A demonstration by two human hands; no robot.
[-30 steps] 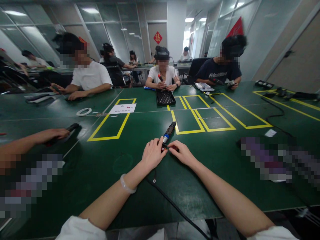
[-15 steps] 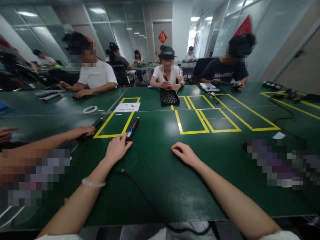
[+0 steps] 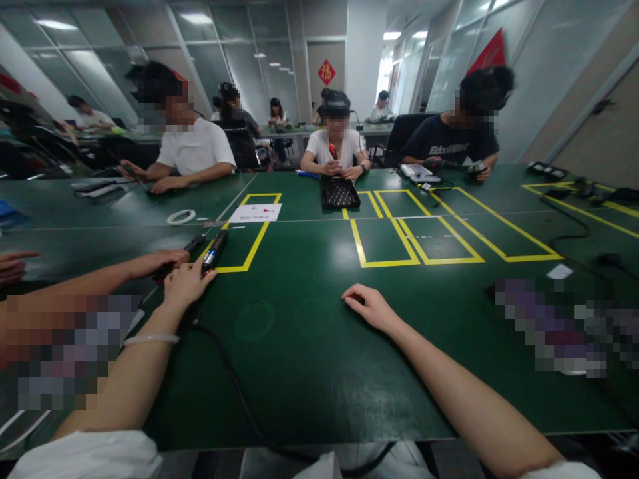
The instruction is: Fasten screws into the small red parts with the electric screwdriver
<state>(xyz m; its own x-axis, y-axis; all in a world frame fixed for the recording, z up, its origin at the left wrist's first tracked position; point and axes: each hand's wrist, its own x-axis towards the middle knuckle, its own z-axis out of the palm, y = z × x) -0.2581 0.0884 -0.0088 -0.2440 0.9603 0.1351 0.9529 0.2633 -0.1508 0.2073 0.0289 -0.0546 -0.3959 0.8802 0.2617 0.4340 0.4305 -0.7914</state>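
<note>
Grasping the rear end of a dark elec. driver (image 3: 214, 251) w/ a blue-and-silver band, the left grip (image 3: 186, 285) has its fingers wrapped over the tool; what the underside of that hand does I can't tell from here. Driver sits on the green counter (image 3: 309, 372), just fwd and a bit R of the left knuckles. Long axis runs away from the wearer, tip leaning slightly R, approx. parallel w/ the left strip of a yellow tape frame (image 3: 257, 247) and lying across that strip.

Left is by far the nearer hand. Right grip (image 3: 369, 307) rests well apart, over to the R, released and loosely curled, w/ nothing visible in it.

Tight spot's on the L: a co-worker's hand (image 3: 173, 259) holds a second dark tool (image 3: 194, 245) just beside the driver, roughly same slant. Can't tell whether the two hands touch.

Black cable (image 3: 234, 386) trails from near the left wrist, below a pale bracelet (image 3: 154, 339), to the near edge. White sheet (image 3: 257, 212) lies at the frame's far half; black tray (image 3: 341, 205) is farther off, in front of a seated person.
</note>
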